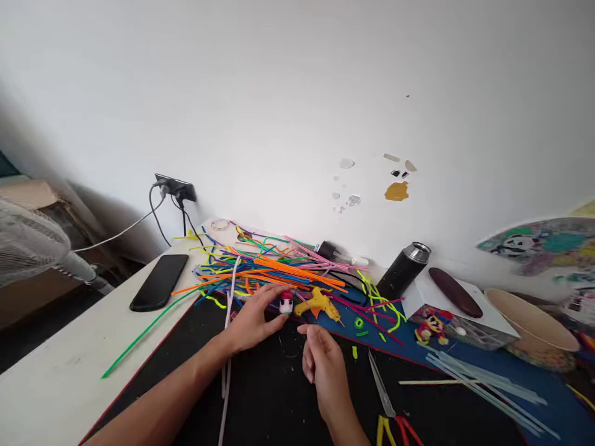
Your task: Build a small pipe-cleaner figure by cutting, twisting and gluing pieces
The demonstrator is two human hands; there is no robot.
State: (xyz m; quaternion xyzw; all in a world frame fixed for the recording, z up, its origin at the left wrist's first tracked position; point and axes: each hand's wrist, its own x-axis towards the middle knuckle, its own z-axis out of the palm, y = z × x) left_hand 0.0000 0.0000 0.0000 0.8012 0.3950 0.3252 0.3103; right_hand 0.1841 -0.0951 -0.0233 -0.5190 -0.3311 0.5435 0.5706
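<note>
Clock dirs. from the small figure (286, 303). Phone (160, 282) at 9, flat on pale counter (74, 371). Next, L grip (253, 319), part-open to abt. the figure's height, index fingertip near its top, thumb by its base; looks to have hold of it. The figure, red top w/ white lower part, stands upright at dark mat's (269, 396) far edge; it's tiny & partly covered, so hard to say if it rests on anything. Prob. v. light; white part looks smooth & stiff, maybe a bit slippery; red could be softer. Best hold: lightly by the white sides, approx. its 3 & 9, off the face. Fuzzy stems (297, 271) piled at 12. Yellow glue gun (320, 303) at 3, just beside; nozzle poss. hot. R grip (324, 365) at 5, fingers curled, thumb near index; can't tell if anything's pinched. Scissors (385, 396) at 4.
</note>
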